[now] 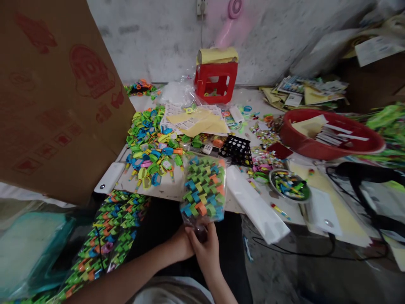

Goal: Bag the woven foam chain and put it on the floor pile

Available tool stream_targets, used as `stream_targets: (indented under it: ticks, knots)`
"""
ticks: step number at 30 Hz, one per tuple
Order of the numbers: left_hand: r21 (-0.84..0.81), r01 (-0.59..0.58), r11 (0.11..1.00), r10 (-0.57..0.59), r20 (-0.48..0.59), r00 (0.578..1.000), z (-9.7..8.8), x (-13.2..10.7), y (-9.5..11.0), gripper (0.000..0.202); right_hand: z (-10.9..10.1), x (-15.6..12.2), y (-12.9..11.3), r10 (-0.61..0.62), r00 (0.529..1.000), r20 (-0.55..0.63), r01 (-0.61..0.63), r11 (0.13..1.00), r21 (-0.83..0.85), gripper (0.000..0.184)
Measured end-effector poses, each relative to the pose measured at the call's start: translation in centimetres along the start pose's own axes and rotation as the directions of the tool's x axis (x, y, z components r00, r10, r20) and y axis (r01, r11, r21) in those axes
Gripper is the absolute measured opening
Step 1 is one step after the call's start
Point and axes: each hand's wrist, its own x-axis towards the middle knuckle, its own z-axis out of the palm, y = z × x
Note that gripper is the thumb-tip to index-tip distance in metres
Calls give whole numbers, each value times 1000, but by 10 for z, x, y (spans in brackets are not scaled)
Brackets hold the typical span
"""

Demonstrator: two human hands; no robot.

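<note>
While we sit at the surface [160, 185], our right hand [208, 251] grips the bunched-up bottom end of a clear bag [204, 188]. Our left hand [182, 244] is touching our right one, but its fingers are hidden, so we cannot tell if it grips too. The bag is in front of us, by the surface's near edge, full of green, blue, yellow and orange bits. From the bag, we see a bright toy pile [155, 147] at ten o'clock, a red basin [300, 141] at two and a small metal bowl [274, 187] at three.
</note>
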Motion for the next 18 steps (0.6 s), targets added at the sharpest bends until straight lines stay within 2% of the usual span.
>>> stream_targets:
  ticks: [2,4,5,7,9,11,12,14,15,16,18]
  knots:
    - [26,-2,1000,3,-22,1000,-6,-6,-10,44,-3,4,-1,-22,1000,-13,21,994,-106,25]
    - [34,93,995,-94,35,995,-21,-15,-20,50,-6,6,0,-21,999,-35,15,988,-151,14]
    - [-10,166,986,-164,94,982,-30,-19,-25,51,-7,6,0,-13,999,-46,6,991,-136,12]
    - [-222,295,929,-246,226,943,-44,-22,-30,53,-8,6,1,35,998,-55,-37,999,-31,13]
    - [-486,305,819,-175,294,940,-48,-18,-27,57,-8,5,3,107,994,-28,-104,991,83,15]
    - [-631,256,733,-72,302,950,-41,-9,-16,59,-11,5,6,139,990,26,-140,986,87,18]
    - [-657,230,718,-39,293,955,-34,-4,-8,56,-13,4,8,112,992,50,-114,993,29,18]
    - [-673,191,715,-17,256,967,-19,4,8,48,-19,1,12,-40,996,80,55,981,-187,20]
    - [-672,174,720,-24,227,974,-13,6,15,44,-22,-1,13,-141,984,110,169,930,-325,22]
    - [-662,170,730,-46,200,979,-7,8,21,40,-24,-5,13,-233,960,156,279,844,-457,25]
    - [-623,190,759,-133,138,982,1,8,28,38,-28,-15,11,-336,898,284,439,636,-635,32]
